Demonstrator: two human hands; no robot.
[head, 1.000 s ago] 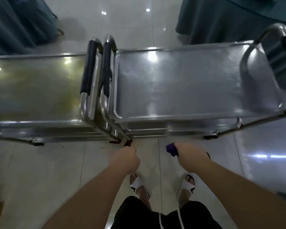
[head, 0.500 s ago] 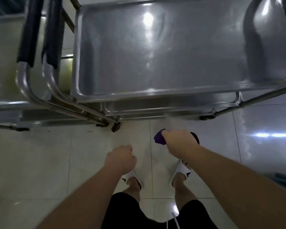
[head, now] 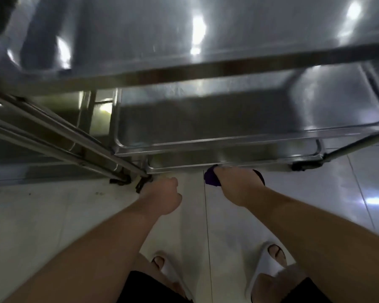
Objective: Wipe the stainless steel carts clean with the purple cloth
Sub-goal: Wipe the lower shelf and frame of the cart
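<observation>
Head view: the frame is blurred by motion, looking steeply down over a stainless steel cart point(head: 206, 71) whose top tray fills the upper half of the picture. Below its front rim a middle shelf point(head: 228, 119) shows, and beneath that the front edge of a bottom shelf point(head: 228, 162) near the floor. A second cart point(head: 42, 132) stands just beside it on the left, its slanted frame tubes running down to a caster close to the first cart's corner.

The right hand point(head: 236, 184) is low in front of the bottom shelf, its grip clenched around the purple cloth point(head: 211, 181); the cloth bulges out on the left of the fist and a darker bit shows on the right. The knuckles sit at the shelf's front edge; whether the cloth touches the metal cannot be told.

The left hand point(head: 162, 195) hangs near the casters, fingers curled into a fist, with nothing seen in its grip.

White slippers point(head: 269, 267) and black shorts point(head: 149, 289) show at the bottom, above a pale tiled floor point(head: 53, 215).
</observation>
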